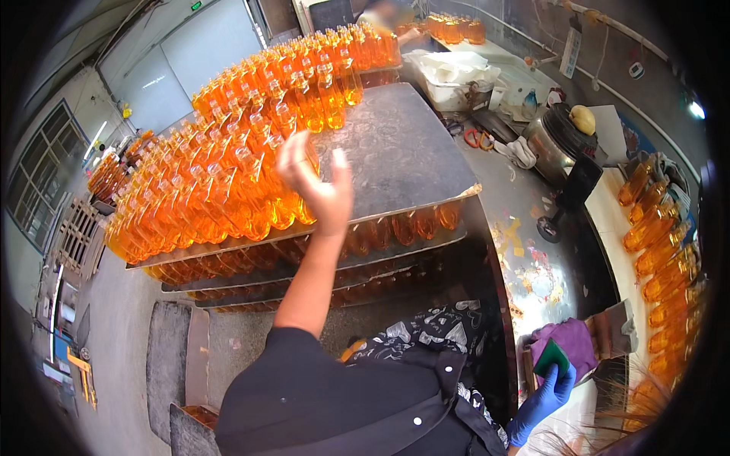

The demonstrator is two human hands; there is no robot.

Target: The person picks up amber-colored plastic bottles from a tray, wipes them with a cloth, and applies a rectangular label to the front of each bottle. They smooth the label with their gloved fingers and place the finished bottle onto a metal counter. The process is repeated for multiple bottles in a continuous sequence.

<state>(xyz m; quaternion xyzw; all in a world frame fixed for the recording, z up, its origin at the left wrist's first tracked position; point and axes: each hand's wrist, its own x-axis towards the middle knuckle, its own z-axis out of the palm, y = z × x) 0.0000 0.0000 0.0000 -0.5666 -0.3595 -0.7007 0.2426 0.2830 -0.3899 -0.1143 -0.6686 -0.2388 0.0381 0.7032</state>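
Note:
My bare left hand (321,186) is raised at the front right edge of a big group of clear bottles (217,201) filled with orange liquid. Its fingers and thumb are apart, slightly blurred, and nothing shows between them. Some bottles stand just behind the fingers; whether they touch cannot be made out. Low on the right, my right hand (544,399) wears a blue glove and grips a flat green pad (550,357). The pad lies against a purple cloth (576,343) that is draped over a support on the metal bench.
Bottles stand on stacked dark boards (395,144). Along the metal bench (525,228) are a phone on a stand (582,182), a lidded metal pot (559,140), red scissors (477,138) and a white tub (449,80). More bottles (661,258) line the right side. Another person (388,14) is at the back.

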